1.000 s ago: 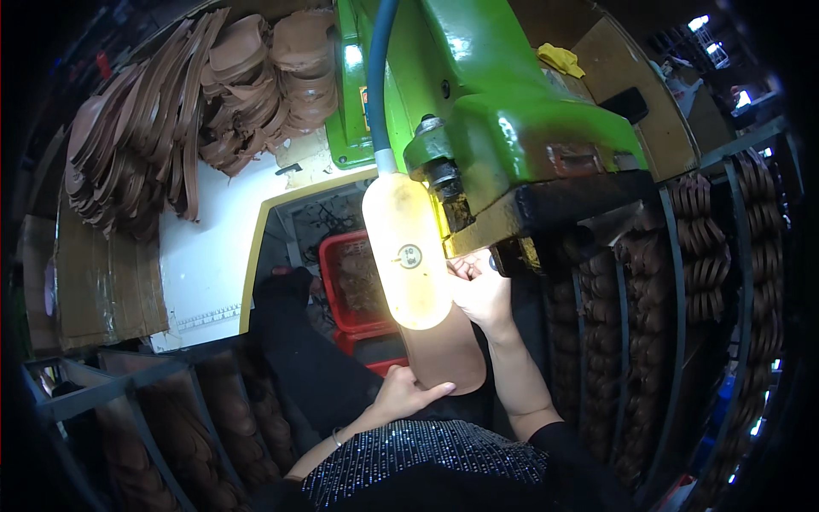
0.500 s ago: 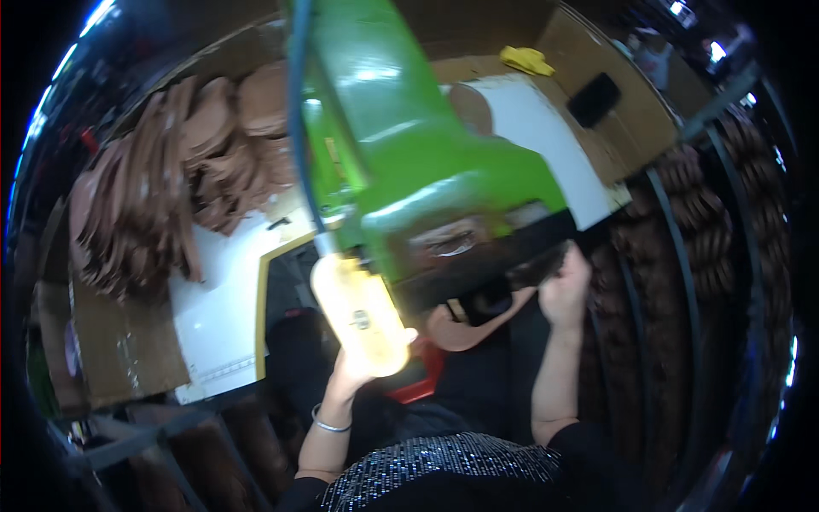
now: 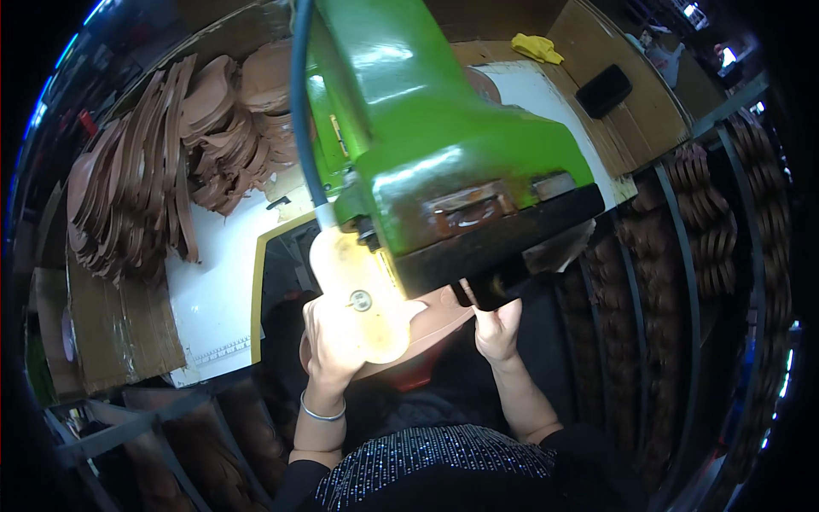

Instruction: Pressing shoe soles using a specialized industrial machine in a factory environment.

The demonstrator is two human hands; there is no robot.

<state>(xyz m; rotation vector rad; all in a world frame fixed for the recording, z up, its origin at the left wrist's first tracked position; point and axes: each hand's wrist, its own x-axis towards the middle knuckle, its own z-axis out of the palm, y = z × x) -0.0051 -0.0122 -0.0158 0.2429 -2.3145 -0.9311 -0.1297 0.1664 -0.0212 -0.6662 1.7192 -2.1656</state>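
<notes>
Under the head of a green machine (image 3: 478, 154), a brown shoe sole (image 3: 437, 328) is held flat with one curved edge toward me. My left hand (image 3: 331, 346) grips its left end, partly hidden behind a glowing yellowish lamp (image 3: 363, 290) on a blue cable. My right hand (image 3: 498, 333) is closed at the sole's right part, its thumb and fingers close below the machine's black lower edge. The machine head covers the far side of the sole. A silver bangle (image 3: 323, 413) circles my left wrist.
Stacked brown soles (image 3: 128, 188) lie on the white tabletop (image 3: 213, 290) at the left. Racks full of brown soles (image 3: 653, 247) stand at the right. A cardboard box wall (image 3: 636, 136) borders the far right, with a black phone-like object (image 3: 604, 90) and a yellow cloth (image 3: 536, 48).
My right hand has moved left and down toward the left hand. The sole has turned and shifted left, and my left hand has risen slightly around its end.
</notes>
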